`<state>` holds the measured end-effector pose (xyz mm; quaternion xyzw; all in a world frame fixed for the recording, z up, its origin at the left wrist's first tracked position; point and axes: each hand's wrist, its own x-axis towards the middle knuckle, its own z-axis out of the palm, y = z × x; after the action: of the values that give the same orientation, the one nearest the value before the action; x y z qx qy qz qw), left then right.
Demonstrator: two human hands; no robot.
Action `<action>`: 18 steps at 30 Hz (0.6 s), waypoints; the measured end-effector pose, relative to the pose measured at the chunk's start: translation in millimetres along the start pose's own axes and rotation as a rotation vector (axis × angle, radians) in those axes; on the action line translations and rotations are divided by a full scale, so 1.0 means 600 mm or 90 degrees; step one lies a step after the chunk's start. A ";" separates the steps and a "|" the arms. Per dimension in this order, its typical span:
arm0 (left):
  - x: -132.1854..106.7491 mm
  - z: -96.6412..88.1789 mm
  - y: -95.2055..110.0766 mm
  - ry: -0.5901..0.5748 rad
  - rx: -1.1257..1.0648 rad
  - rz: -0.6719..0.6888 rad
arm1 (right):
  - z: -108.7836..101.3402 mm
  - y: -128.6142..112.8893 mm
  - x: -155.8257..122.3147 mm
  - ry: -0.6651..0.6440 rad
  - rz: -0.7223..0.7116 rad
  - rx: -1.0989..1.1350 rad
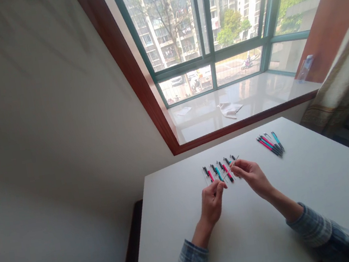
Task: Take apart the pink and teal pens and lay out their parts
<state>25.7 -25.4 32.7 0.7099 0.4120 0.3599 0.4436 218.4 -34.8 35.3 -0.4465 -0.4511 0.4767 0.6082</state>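
So, table point(171, 219): white top is standing below the window sill, far corners showing, and is carrying two groups of pen items.
Row: caps, clips and barrels in pink, teal and black, the pen parts point(218, 172), are lying side by side near the table's far left edge, partly hidden by fingers.
Pens point(271, 146): pink and teal ones are lying bunched at far right, dark tips pointing toward the person.
Thin rod point(227, 174): is slanting between both hands, across the view of the row; too small to identify, height above table unclear.
Left hand point(212, 199): is pinching the rod's near end, fingers curled in.
Right hand point(250, 176): is pinching it farther up, tip poking past the fingers.
Sleeves point(192, 259): plaid cuffs are ending at the wrists.
Sill point(203, 124): glossy, is holding crumpled white cloth point(230, 109), flat paper point(184, 111) and a clear bottle point(305, 68).
Window point(208, 16): green-framed, is letting in daylight; buildings and trees are showing outside.
Sides: pale wall point(61, 121) is filling the left, curtain point(338, 62) is hanging right.
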 end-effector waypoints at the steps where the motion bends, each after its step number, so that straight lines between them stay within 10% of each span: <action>1: 0.000 0.000 -0.001 0.000 -0.002 0.000 | -0.002 0.002 0.001 -0.004 0.005 0.005; 18: -0.002 0.006 0.006 -0.037 -0.019 0.028 | 0.031 0.018 -0.026 -0.098 0.033 0.023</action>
<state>29.2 -28.9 34.3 0.7225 0.3778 0.3550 0.4575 196.1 -46.5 26.8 -0.4093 -0.4762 0.5332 0.5669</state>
